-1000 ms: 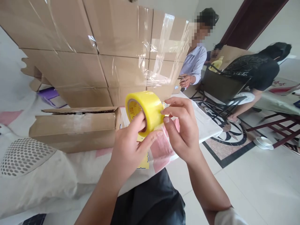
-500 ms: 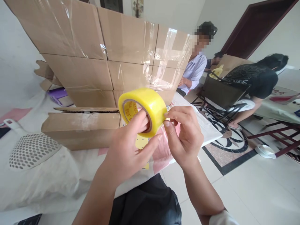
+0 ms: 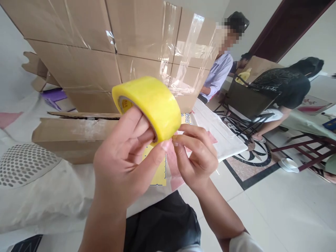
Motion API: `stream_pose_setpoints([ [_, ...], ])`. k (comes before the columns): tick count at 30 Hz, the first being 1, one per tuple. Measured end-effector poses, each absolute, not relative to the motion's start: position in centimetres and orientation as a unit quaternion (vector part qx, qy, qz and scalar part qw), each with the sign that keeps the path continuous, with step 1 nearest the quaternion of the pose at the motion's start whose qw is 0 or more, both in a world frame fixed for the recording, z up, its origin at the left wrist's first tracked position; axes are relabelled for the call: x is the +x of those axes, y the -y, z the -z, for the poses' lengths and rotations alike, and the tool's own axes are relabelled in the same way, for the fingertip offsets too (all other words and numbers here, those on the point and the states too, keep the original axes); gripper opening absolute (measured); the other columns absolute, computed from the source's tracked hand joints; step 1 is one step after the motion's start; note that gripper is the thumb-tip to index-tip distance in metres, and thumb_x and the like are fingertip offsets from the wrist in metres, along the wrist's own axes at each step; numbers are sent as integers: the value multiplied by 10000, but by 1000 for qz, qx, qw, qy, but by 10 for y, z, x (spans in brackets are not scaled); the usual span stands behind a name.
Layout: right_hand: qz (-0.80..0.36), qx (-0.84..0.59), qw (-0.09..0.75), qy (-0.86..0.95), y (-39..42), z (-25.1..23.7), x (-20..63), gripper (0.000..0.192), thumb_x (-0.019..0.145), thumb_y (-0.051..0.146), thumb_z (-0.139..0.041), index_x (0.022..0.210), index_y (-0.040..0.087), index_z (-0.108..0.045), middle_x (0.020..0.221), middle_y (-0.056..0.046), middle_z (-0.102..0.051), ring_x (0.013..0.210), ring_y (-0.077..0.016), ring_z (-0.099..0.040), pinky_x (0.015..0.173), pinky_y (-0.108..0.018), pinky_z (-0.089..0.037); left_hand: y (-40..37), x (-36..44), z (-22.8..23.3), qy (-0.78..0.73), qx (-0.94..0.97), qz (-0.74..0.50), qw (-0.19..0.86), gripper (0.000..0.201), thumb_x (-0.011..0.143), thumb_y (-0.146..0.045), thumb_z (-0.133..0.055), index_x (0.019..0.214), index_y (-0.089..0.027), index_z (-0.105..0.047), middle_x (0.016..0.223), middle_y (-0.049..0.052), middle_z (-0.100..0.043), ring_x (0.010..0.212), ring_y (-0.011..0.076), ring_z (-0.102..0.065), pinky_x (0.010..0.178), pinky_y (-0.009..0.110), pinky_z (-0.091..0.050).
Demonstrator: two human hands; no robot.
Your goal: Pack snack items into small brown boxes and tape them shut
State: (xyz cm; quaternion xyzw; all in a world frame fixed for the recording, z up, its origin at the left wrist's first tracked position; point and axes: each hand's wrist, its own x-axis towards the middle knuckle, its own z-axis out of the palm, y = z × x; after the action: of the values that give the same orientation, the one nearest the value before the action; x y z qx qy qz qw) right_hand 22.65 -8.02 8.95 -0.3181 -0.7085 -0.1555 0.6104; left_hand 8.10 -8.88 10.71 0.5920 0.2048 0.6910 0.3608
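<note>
A thick roll of yellow packing tape [image 3: 160,101] is held up above the table, tilted. My left hand [image 3: 126,157] has its fingers through the cardboard core and its thumb against the lower outer edge. Close to that edge, my right hand [image 3: 196,154] is closed in a pinch at the tape's lower right side; the exact bit between its fingertips is too small to make out. Below the roll lies a yellow printed sheet [image 3: 159,171], partly covered by my left hand. Behind my left hand stands a low cardboard box [image 3: 70,140] with tape along its top.
Stacked cardboard boxes [image 3: 147,38] wrapped in clear tape rise behind the table. A white perforated object [image 3: 26,164] and a purple item [image 3: 54,98] are at left. Several people sit beyond, one in a black shirt [image 3: 294,87] by a chair [image 3: 252,101]. A white bowl [image 3: 288,164] is on the floor.
The tape roll has turned so more of its outer face shows, and it has moved left and up in view. My right hand has moved slightly left and down, its fingers still at the roll.
</note>
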Motion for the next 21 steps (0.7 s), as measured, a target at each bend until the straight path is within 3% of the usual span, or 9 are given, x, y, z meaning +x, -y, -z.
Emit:
stream_pose_setpoints([
  [7,169,-297,619,707,68,-118,219,217,926,50,-605,965,256,-660,1017,-34,-675,902,-176,-672,716,-348,-603,88,82,-96,-215,591,-670,395,559,866,-127,-728,1396,-258,-606,1359,69,-678,1294,292,-631,1017,369,-610],
  [14,159,-311,629,694,70,-90,213,211,907,40,-620,990,232,-650,1054,-55,-665,867,-179,-664,665,-352,-575,88,79,-94,-247,587,-669,385,477,878,-154,-715,1336,-246,-619,1321,77,-690,1245,293,-660,985,380,-611],
  [21,168,-289,628,703,65,-105,212,207,912,36,-611,959,232,-659,911,-29,-658,813,-155,-652,685,-325,-572,92,71,-85,-283,633,-610,384,345,862,-165,-736,1193,-248,-686,1131,44,-742,1136,252,-706,982,354,-606],
])
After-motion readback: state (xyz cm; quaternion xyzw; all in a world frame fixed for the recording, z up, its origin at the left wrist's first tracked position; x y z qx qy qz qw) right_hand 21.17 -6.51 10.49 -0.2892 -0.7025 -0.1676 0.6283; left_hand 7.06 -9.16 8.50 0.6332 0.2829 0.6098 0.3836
